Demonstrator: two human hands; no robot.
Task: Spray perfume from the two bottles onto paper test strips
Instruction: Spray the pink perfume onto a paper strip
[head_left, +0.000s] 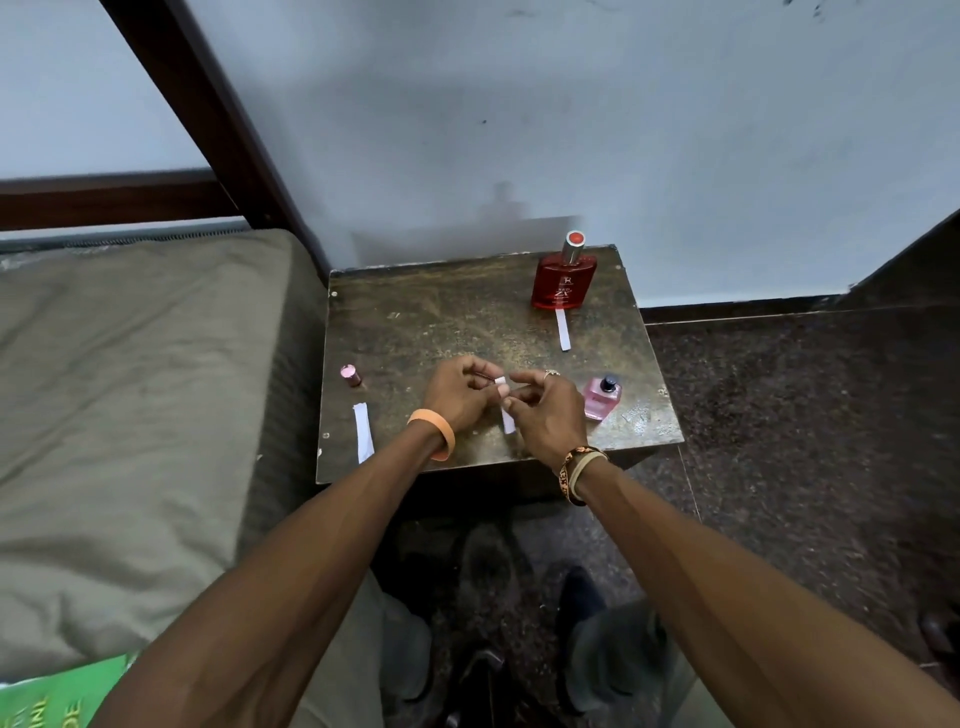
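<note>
A small worn wooden table (441, 322) stands against the wall. Over its front middle, my left hand (457, 395) and my right hand (545, 415) both pinch a white paper test strip (506, 415); part of it is hidden by my fingers. A small pink perfume bottle (602, 397) with a bare black sprayer stands just right of my right hand. Its pink cap (350, 375) stands at the table's left edge. A tall red perfume bottle (565, 278) stands at the back right, with a second strip (562, 330) lying in front of it.
A stack of white strips (363, 439) lies near the table's front left corner. A bed with an olive cover (130, 389) and dark wooden frame is on the left. Dark speckled floor lies to the right. A green packet (57, 701) sits at the bottom left.
</note>
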